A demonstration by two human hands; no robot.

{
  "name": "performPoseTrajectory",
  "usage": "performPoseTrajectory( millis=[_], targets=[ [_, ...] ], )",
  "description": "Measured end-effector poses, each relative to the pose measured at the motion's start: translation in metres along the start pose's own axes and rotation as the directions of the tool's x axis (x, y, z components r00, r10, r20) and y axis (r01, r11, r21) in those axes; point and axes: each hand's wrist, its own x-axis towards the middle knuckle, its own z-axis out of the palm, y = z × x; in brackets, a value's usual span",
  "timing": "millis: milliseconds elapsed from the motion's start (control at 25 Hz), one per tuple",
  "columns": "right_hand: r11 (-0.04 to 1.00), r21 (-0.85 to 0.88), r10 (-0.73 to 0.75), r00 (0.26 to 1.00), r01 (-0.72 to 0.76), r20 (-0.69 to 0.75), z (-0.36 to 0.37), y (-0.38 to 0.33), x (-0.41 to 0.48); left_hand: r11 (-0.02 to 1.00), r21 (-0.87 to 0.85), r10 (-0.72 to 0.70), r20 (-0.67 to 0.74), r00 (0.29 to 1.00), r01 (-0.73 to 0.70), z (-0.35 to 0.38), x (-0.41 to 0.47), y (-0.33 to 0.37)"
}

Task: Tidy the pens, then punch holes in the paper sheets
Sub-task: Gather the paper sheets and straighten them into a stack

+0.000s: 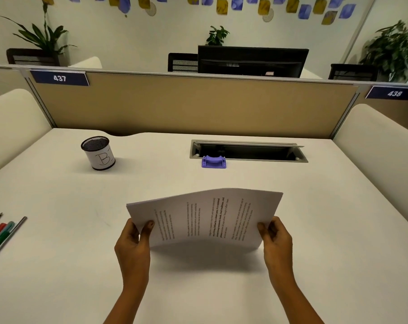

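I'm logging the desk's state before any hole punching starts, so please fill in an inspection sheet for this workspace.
Surface: white desk, flat and matte.
Job's things: paper sheets held off the desk, bowed; purple hole punch beyond them, by the desk hatch; pens lying side by side at the left edge; mesh pen cup marked B, no pens sticking out.
Clutter: nothing seen.
Grippers: left hand grips the sheets' left edge, right hand the right edge.
Cables: nothing seen; the desk hatch stands open.
Surroundings: tan partition, black monitor behind it, plants.
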Motion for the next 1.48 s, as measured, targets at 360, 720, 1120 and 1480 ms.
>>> performPoseTrajectory(
  millis=[360,720,1120,1480],
  targets=[
    [0.999,-0.036,0.002,1.000,-0.002,0.005,-0.002,0.000,-0.006,0.990,0.140,-0.012,-0.024,1.000,0.015,-0.004,-0.005,-0.011],
    [0.801,-0.254,-0.554,0.832,0.542,0.030,-0.005,-0.088,-0.002,0.823,0.329,0.472,0.060,0.880,-0.463,0.004,0.024,0.036],
    [0.413,-0.382,-0.888,0.459,0.827,0.035,0.011,-0.146,-0.002,0.888,0.144,0.431,0.078,0.899,-0.438,0.031,0.010,0.067],
    [0.966,0.082,-0.239,0.969,0.244,-0.061,0.026,-0.074,-0.014,0.990,-0.073,0.122,0.048,0.991,-0.118,0.032,0.005,0.054]
  ],
)
